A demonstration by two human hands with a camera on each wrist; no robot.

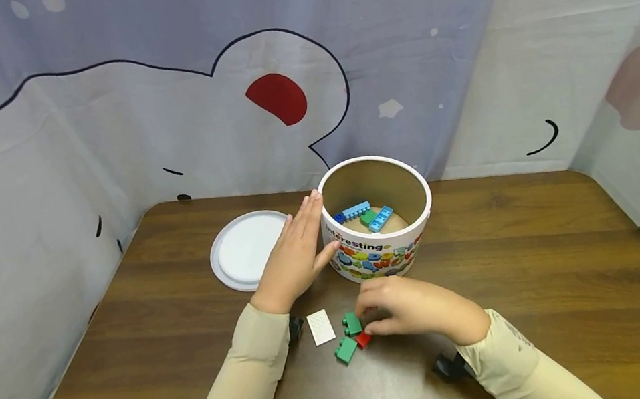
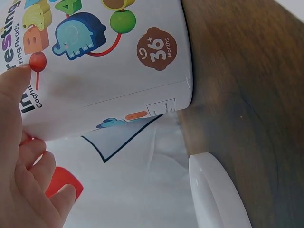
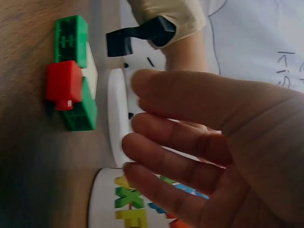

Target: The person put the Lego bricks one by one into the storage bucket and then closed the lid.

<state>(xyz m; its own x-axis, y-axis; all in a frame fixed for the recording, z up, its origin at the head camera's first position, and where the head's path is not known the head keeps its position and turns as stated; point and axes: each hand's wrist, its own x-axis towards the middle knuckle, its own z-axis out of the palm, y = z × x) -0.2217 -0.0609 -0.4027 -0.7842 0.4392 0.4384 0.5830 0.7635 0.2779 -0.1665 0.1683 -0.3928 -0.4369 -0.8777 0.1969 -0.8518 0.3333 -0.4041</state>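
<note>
A white bucket point(image 1: 375, 235) printed with colourful beads and letters stands upright, its mouth uncovered. My left hand point(image 1: 295, 251) rests on the bucket's left side, fingers extended and thumb towards the front. Inside the bucket lie several bricks, among them a light blue brick point(image 1: 380, 218) and a green brick point(image 1: 367, 217). My right hand point(image 1: 409, 305) hovers beside the loose bricks in front of the bucket, its fingers slightly bent and nothing between them in the right wrist view. Those are a red brick point(image 3: 64, 83), two green bricks point(image 1: 346, 349) and a white flat plate point(image 1: 321, 327).
Left of the bucket, a round white lid point(image 1: 228, 265) lies on the brown wooden table point(image 1: 152, 356), partly behind my left hand. A patterned curtain point(image 1: 164, 125) hangs along the table's back edge. Each wrist carries a dark mount point(image 1: 451, 367).
</note>
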